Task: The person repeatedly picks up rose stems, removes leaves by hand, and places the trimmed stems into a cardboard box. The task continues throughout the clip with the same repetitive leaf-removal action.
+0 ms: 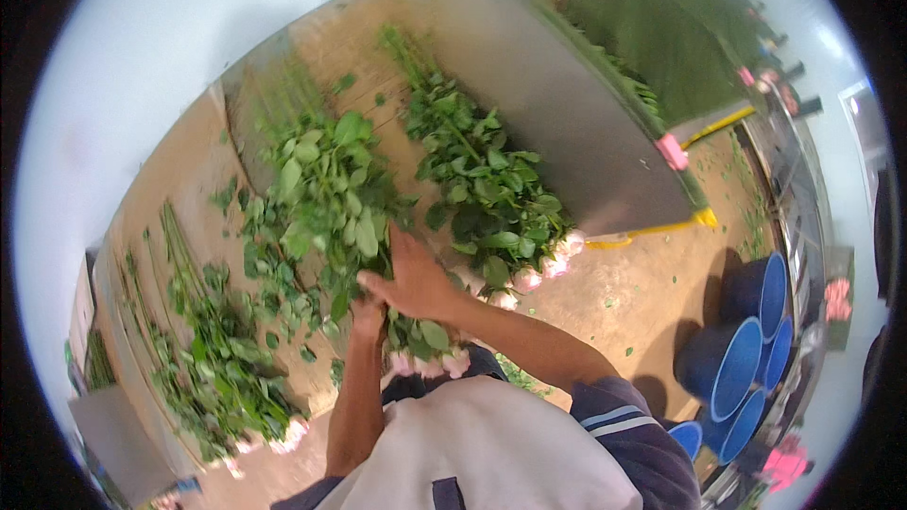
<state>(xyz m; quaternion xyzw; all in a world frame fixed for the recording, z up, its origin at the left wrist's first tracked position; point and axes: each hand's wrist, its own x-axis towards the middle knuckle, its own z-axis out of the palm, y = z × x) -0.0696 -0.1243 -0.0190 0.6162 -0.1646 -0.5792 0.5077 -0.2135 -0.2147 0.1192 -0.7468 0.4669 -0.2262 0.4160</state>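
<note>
In front of my body I hold a bunch of pale pink roses [331,179], its leafy stems pointing away and its blooms low against my apron. My right hand [416,276] is closed round the bunch from the right, thumb lying across the leaves. Just below it, my left hand [367,317] grips the same bunch near the blooms; leaves and the other hand hide most of its fingers. Another heap of roses [491,170] lies to the right. A third heap of roses [222,354] lies at the left. Both point their blooms toward me.
Loose leaves [271,269] litter the brown tabletop [189,170]. A tall grey panel [576,123] with yellow edging and a pink clip stands at the right, beside dark green sheeting [652,38]. Several blue buckets [709,368] stand on the floor at lower right.
</note>
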